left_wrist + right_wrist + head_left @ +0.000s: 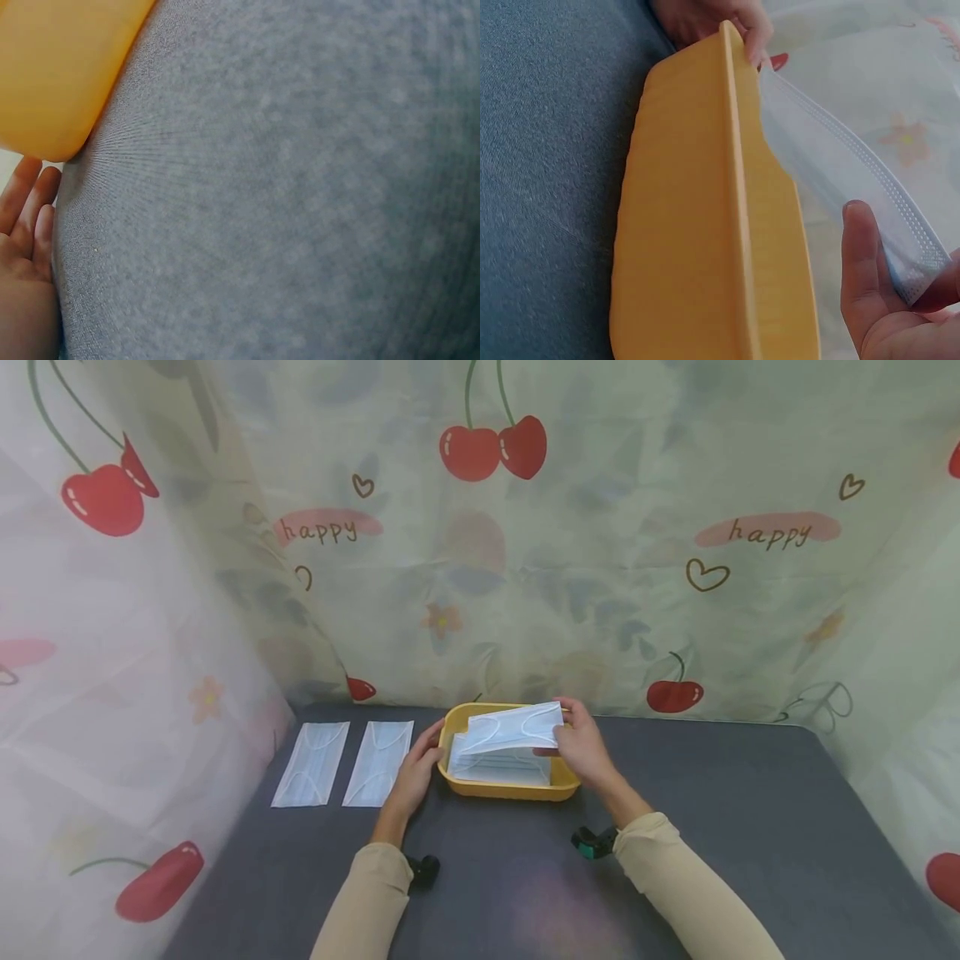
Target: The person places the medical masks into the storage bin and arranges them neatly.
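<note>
A yellow tray [510, 790] sits mid-table with a stack of pale blue face masks [501, 768] inside. My right hand [583, 750] pinches one face mask [517, 727] by its right end and holds it lifted over the tray. In the right wrist view that mask [832, 150] hangs beside the tray's wall [697, 225], held between thumb [861, 262] and fingers. My left hand [415, 774] holds the tray's left end, with a digit [754, 34] hooked over the rim. The left wrist view shows the tray's corner [52, 67] and my fingers [26, 217] beside it.
Two more face masks [311, 764] [378, 762] lie flat side by side on the dark grey table [712, 793], left of the tray. A cherry-print curtain [600, 568] closes in the back and both sides.
</note>
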A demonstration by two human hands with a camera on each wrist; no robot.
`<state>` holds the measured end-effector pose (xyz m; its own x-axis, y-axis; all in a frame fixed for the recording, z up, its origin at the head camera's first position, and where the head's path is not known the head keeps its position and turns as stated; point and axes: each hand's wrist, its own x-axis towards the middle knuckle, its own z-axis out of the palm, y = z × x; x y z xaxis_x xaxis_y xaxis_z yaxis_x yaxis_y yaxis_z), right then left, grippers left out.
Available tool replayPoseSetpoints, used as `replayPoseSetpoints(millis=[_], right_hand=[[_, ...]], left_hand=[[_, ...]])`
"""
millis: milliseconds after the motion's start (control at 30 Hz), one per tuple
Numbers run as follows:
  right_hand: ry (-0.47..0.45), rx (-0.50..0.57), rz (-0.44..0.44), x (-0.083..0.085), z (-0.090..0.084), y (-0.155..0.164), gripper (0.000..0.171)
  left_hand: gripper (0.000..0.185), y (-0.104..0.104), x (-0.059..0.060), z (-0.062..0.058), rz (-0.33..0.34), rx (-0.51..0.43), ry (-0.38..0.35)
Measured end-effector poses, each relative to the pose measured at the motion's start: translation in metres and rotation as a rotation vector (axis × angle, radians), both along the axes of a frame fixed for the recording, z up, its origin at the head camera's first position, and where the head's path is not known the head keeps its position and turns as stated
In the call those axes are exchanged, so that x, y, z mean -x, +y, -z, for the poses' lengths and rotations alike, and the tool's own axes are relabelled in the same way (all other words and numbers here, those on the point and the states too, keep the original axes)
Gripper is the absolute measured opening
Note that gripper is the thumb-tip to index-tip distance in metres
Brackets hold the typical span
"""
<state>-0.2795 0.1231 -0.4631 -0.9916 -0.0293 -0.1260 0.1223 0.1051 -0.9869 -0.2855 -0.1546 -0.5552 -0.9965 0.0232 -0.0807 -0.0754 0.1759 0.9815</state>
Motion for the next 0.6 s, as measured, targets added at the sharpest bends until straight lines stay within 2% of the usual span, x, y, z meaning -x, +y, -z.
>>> replayPoseSetpoints(millis=[300,500,600], right_hand=[[0.002,-0.055,-0.032,0.001,0.009,-0.009,0.052],[0.028,-0.054,-0.069,0.0,0.011,-0.012,0.052],[0.038,-0.068,-0.079,0.001,0.014,-0.014,0.052]], left_hand=[[0.051,-0.002,-0.001,-0.002,0.04,-0.036,0.06],[0.053,-0.001,-0.005,-0.015,0.063,-0.033,0.021],[0.053,-0.001,-0.005,-0.014,0.056,-0.031,0.017]])
